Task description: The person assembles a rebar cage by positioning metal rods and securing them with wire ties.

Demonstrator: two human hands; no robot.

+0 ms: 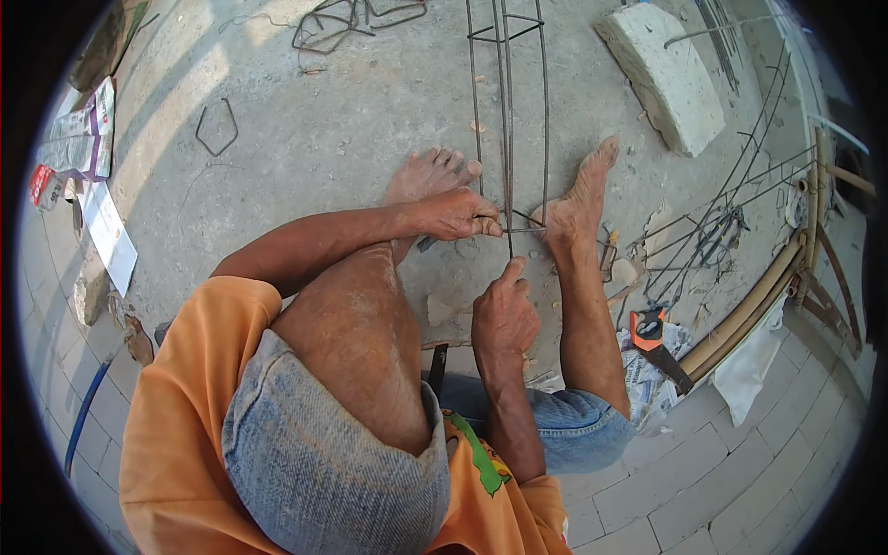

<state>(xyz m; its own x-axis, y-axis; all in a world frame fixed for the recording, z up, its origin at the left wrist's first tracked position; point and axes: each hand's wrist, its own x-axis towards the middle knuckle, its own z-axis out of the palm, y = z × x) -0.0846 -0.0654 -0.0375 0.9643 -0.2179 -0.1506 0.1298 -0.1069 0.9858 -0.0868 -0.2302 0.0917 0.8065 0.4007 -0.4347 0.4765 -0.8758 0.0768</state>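
Observation:
A narrow rebar cage (507,111) of long bars and bent stirrups runs away from me between my bare feet. My left hand (455,214) is closed at its near end, thumb and fingers pinched at the left corner of the nearest stirrup (529,229). Below it my right hand (506,313) is wrapped round a thin dark metal tying hook (510,246). The hook's shaft points up to the bar ends beside my left fingertips; its tip and any wire there are too small to make out.
A concrete block (661,79) lies at the far right. Loose stirrups (338,26) lie far off, with a single stirrup (216,128) at the left. An orange-handled handsaw (651,335) rests on newspaper at the right, near tangled thin bars (717,231) and bamboo poles (745,319).

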